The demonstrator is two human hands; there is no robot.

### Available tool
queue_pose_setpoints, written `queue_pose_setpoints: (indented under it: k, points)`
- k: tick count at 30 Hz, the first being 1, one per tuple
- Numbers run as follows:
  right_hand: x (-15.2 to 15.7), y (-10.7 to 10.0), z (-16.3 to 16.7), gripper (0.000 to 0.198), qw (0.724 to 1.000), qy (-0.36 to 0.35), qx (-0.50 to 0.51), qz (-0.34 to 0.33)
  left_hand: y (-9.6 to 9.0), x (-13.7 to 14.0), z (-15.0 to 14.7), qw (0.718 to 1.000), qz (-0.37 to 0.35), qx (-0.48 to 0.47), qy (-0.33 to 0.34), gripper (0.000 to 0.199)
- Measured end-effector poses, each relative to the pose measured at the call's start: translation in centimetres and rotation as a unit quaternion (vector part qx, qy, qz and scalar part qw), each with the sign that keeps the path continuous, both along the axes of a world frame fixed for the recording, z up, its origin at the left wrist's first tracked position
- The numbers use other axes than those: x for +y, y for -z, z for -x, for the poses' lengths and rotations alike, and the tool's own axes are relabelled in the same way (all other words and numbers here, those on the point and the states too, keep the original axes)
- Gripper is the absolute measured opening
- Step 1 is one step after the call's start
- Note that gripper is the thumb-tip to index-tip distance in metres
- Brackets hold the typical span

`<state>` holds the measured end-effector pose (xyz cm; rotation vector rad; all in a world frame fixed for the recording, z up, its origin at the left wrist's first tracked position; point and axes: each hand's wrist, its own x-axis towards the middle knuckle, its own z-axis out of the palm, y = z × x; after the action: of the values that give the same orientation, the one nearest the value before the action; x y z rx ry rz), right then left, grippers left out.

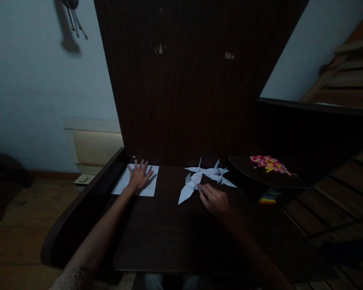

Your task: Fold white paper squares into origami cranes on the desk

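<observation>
On a dark brown wooden desk [163,237], I remotely saw the nearest white folded-paper crane [194,184] at the right hand's [214,197] bent fingertips.
The left hand [137,177] lay spread on a flat white paper sheet [151,190]; whether the right pinched, I couldn't tell. I judged the crane light, crisp, crushable, best held by its central folds.

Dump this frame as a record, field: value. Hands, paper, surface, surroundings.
left hand: spread flat on white sheet
right hand: at the edge of the nearest folded paper bird; grip unclear
other paper birds: clustered beyond it, overlapping; count unclear
surface: dark desk
side shelf: pile of small pink, red and yellow pieces
lighting: dim
</observation>
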<state>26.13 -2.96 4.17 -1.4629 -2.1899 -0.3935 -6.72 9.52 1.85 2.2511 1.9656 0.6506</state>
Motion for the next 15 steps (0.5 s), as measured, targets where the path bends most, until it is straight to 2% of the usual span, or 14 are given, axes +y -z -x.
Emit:
queue_pose_setpoints:
  k: [2, 5, 7, 9, 12, 15]
  points:
    - [-0.4, -0.3, 0.7, 0.032, 1.0, -0.011, 0.012, -0.022, -1.5, -1.4, -1.4, 0.989, -0.003, -0.13, 0.068, 0.06]
    - [-0.7, -0.6, 2.1, 0.032, 0.998, -0.038, 0.034, -0.043, -3.5, -4.5, -4.5, 0.925, 0.046, -0.324, 0.195, 0.055]
    - [-0.7, -0.5, 3.2, 0.032, 0.996, -0.062, 0.049, -0.042, -4.3, -6.5, -6.5, 0.884, 0.069, -0.4, 0.233, 0.059]
    - [-0.7, -0.3, 4.2, 0.032, 0.993, -0.092, 0.059, -0.05, -4.6, -7.9, -8.0, 0.873, 0.071, -0.43, 0.221, 0.057]
    - [-0.8, 0.1, 5.5, 0.033, 0.99, -0.107, 0.061, -0.068, -4.4, -8.7, -9.2, 0.881, 0.036, -0.45, 0.144, 0.041]
    - [-0.8, 0.5, 6.4, 0.032, 0.991, -0.093, 0.057, -0.082, -3.7, -8.4, -9.4, 0.854, 0.024, -0.507, 0.113, 0.036]
